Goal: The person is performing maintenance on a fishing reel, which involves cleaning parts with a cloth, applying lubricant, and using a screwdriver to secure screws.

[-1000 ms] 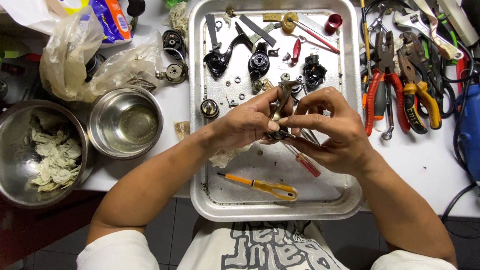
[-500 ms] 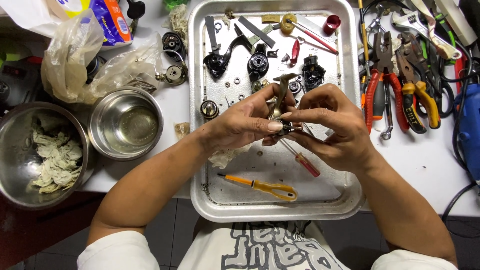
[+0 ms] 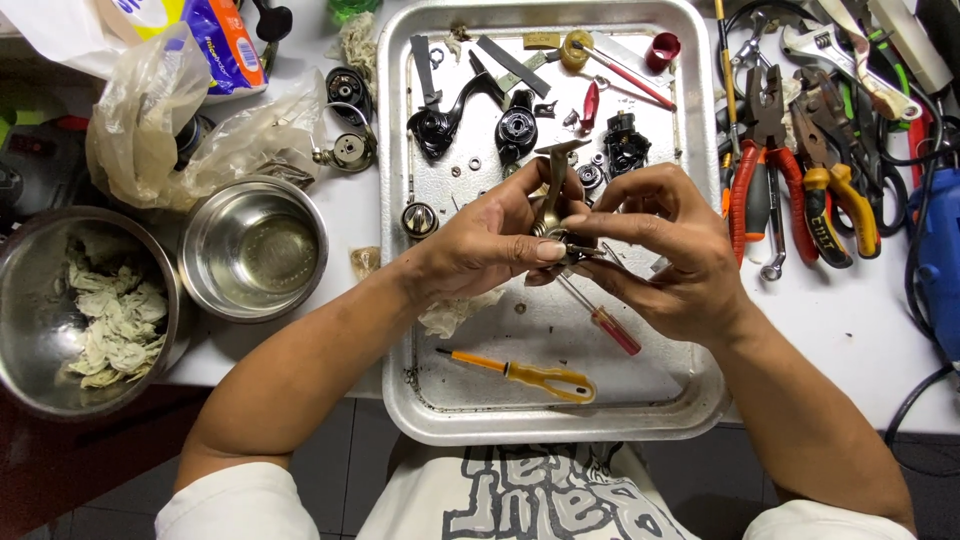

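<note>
Over a metal tray (image 3: 690, 400), my left hand (image 3: 490, 240) and my right hand (image 3: 665, 245) both grip a small brass-coloured metal part (image 3: 552, 200) with a T-shaped stem that sticks up between the fingers. Its lower end is hidden by my thumbs. On the tray below the hands lie a red-handled screwdriver (image 3: 610, 325) and a yellow-handled screwdriver (image 3: 535, 375). A crumpled rag (image 3: 450, 315) lies under my left wrist.
Black machine parts (image 3: 515, 130), washers and a red cap (image 3: 662, 50) lie at the tray's far end. Pliers, wrenches and cutters (image 3: 800, 180) crowd the right. At left stand an empty steel bowl (image 3: 252, 248), a bowl of rags (image 3: 85, 310) and plastic bags (image 3: 150, 120).
The hands have stayed together above the tray's middle. The metal part has been turned slightly between the fingers, its stem now standing more upright.
</note>
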